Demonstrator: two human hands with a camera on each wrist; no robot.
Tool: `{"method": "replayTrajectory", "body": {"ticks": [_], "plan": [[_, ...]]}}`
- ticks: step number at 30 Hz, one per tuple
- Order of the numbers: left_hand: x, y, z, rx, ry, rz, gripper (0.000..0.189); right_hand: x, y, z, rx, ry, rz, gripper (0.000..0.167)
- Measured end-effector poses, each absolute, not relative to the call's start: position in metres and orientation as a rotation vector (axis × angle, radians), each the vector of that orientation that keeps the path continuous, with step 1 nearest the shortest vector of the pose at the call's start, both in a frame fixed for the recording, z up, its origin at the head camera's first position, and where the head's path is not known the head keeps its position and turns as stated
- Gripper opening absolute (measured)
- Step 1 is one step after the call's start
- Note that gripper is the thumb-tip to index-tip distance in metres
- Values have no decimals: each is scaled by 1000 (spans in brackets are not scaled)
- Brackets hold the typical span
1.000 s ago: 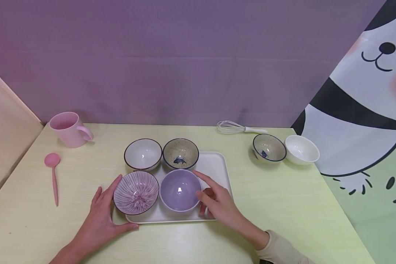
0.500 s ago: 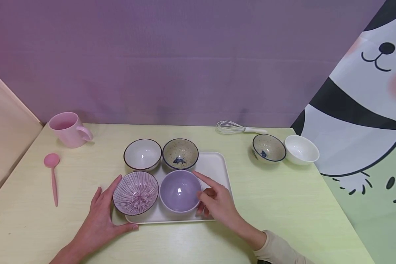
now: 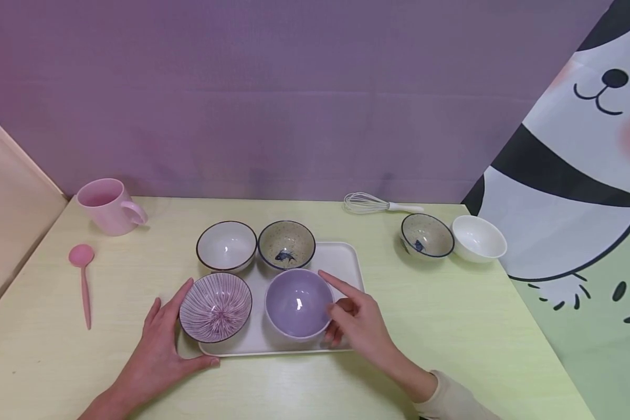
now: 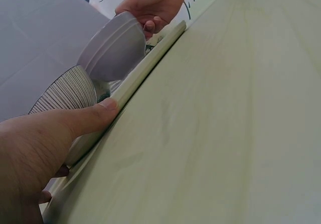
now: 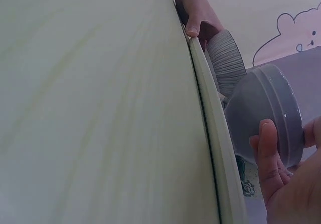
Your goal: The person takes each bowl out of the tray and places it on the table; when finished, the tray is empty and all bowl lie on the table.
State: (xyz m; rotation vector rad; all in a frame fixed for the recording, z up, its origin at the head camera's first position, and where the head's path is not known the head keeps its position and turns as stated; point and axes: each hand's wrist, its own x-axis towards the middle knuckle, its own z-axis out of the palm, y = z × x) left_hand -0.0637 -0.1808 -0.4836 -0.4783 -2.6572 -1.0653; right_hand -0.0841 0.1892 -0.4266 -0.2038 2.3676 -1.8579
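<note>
My right hand (image 3: 361, 324) holds a plain purple bowl (image 3: 298, 304) by its right side, thumb at the rim and other fingers against the outer wall. The right wrist view shows this purple bowl (image 5: 263, 108) leaning, fingers spread round it. My left hand (image 3: 160, 344) grips the near left corner of a white tray (image 3: 341, 268), its thumb (image 4: 103, 111) along the tray's front edge. Close beside its fingers sits a purple-striped bowl (image 3: 216, 307) on the tray. Behind stand a white bowl with a dark rim (image 3: 227, 246) and a speckled bowl with a blue fish (image 3: 286, 245).
A pink mug (image 3: 107, 207) and a pink spoon (image 3: 84, 286) are at the left of the table (image 3: 451, 326). Toward the back right lie a whisk (image 3: 380, 204), another speckled bowl (image 3: 427, 235) and a plain white bowl (image 3: 479, 239).
My right hand and the purple bowl have shifted a little to the right, opening a gap from the striped bowl. The left hand and the other bowls have stayed put.
</note>
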Motion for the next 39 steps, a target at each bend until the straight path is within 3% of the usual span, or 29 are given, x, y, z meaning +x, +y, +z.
{"method": "replayTrajectory", "body": {"ticks": [39], "plan": [[-64,-181,-485,-482,-2656,-1059,153,-88,264,-423,91,2488,-2037,63]]}}
